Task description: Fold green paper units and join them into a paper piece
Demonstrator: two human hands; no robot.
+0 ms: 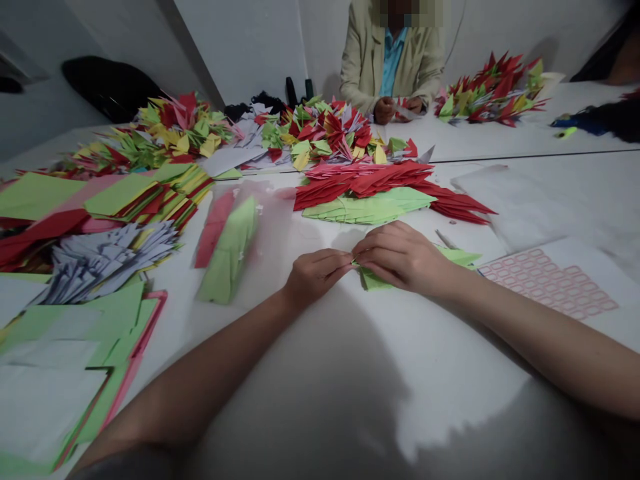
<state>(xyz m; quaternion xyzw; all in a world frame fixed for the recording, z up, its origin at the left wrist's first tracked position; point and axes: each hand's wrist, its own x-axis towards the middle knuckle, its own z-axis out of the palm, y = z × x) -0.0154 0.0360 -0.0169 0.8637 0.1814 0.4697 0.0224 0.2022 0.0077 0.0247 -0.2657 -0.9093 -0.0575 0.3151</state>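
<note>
Both of my hands meet at the middle of the white table [320,373] over a folded green paper piece [453,257]. My right hand [400,257] lies on top of it, fingers closed and pressing it down. My left hand [315,273] pinches the paper's left tip, fingers together. Most of the green piece is hidden under my right hand. Just beyond my hands lie a flat heap of folded green pieces [370,205] and a pile of folded red pieces [380,179].
A clear bag of red and green paper [227,247] lies to the left. Stacks of coloured sheets [125,197] and grey folded pieces [105,257] fill the left side. A pink sticker sheet [547,283] lies right. Another person [393,57] sits opposite, hands on paper.
</note>
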